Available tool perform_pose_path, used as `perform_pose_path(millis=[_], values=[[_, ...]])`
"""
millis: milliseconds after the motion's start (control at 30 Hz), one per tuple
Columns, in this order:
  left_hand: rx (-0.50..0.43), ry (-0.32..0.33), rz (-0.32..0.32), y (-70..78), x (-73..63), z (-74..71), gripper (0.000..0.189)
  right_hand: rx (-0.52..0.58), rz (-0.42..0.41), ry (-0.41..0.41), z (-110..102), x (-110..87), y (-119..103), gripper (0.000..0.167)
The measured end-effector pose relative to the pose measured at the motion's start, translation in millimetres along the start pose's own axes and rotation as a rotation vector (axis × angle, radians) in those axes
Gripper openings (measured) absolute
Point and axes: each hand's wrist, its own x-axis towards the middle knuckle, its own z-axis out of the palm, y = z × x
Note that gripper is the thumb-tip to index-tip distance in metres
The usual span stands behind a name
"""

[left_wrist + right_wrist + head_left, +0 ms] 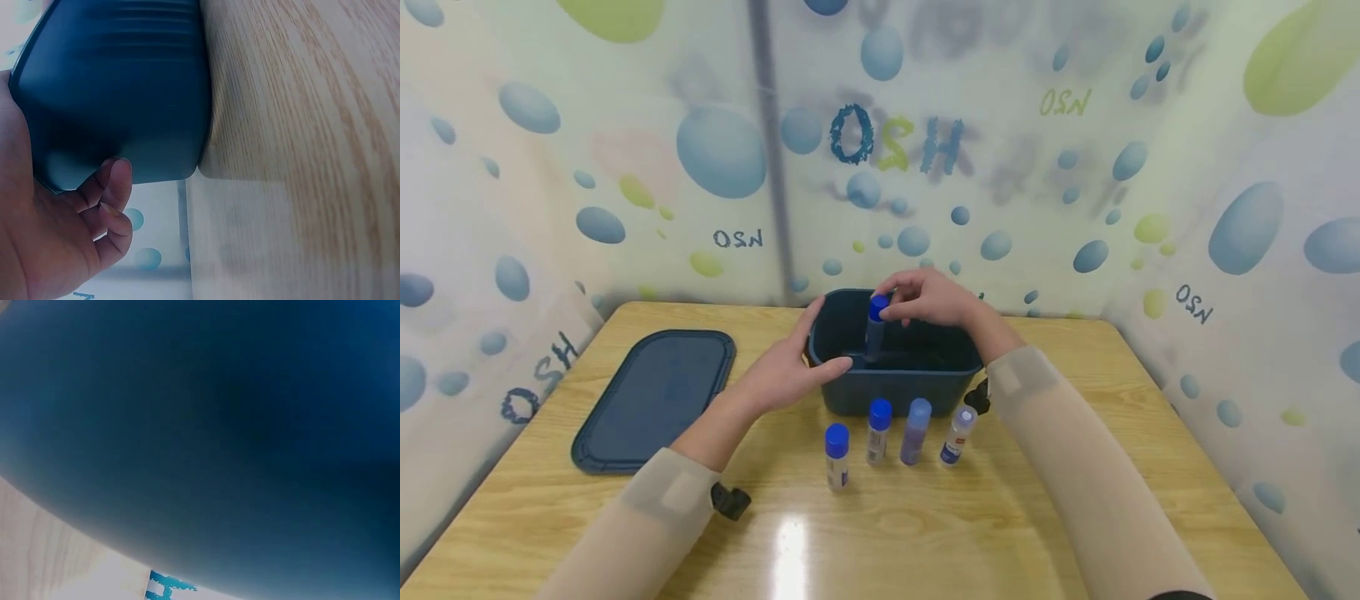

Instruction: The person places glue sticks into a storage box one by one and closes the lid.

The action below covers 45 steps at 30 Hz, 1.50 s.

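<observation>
A dark blue plastic bin point(895, 392) stands on the wooden table. My left hand point(782, 367) grips its left end, thumb over the front rim; in the left wrist view, bent fingers point(119, 181) lie against the outer wall. Over the bin, my right hand point(928, 298) pinches the blue cap of a glue stick point(875, 332), which is upright inside the walls. In front of the bin stand two blue-capped glue sticks point(837, 456) point(878, 431), a translucent purplish one point(916, 431) and a clear-capped one point(958, 435). The right wrist view is filled by the bin's wall point(187, 456).
A dark blue lid point(658, 400) lies flat on the table at the left, beside the left forearm. Behind the table point(1000, 525) hangs a patterned white backdrop point(1037, 167), close to the bin's far side. More of it flanks both sides.
</observation>
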Motion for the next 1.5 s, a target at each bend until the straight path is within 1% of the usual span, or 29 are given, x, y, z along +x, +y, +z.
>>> perform_pose_path(millis=[200,467,700,933,1033,1333,1500], values=[[-0.005,-0.008,-0.001,0.0,1.7,2.4,0.113,0.023,0.004,-0.011,7,0.0,7,0.034],[-0.01,-0.01,-0.007,1.9,0.0,1.0,0.113,-0.035,0.027,-0.058,12,1.8,9,0.036],[-0.006,-0.008,-0.004,1.0,-0.2,0.4,0.113,-0.046,0.031,-0.079,14,4.5,9,0.037],[-0.006,-0.008,-0.003,-0.6,0.8,1.9,0.114,0.001,0.018,-0.103,15,5.6,11,0.034],[-0.009,-0.008,0.001,-0.8,0.7,2.5,0.114,-0.002,0.016,-0.103,17,6.7,12,0.034],[-0.035,-0.001,0.021,-2.9,1.0,3.9,0.113,-0.08,0.004,-0.066,22,9.4,7,0.035],[-0.029,0.003,0.019,-2.6,2.0,3.7,0.113,-0.11,-0.004,-0.052,23,9.9,5,0.035]])
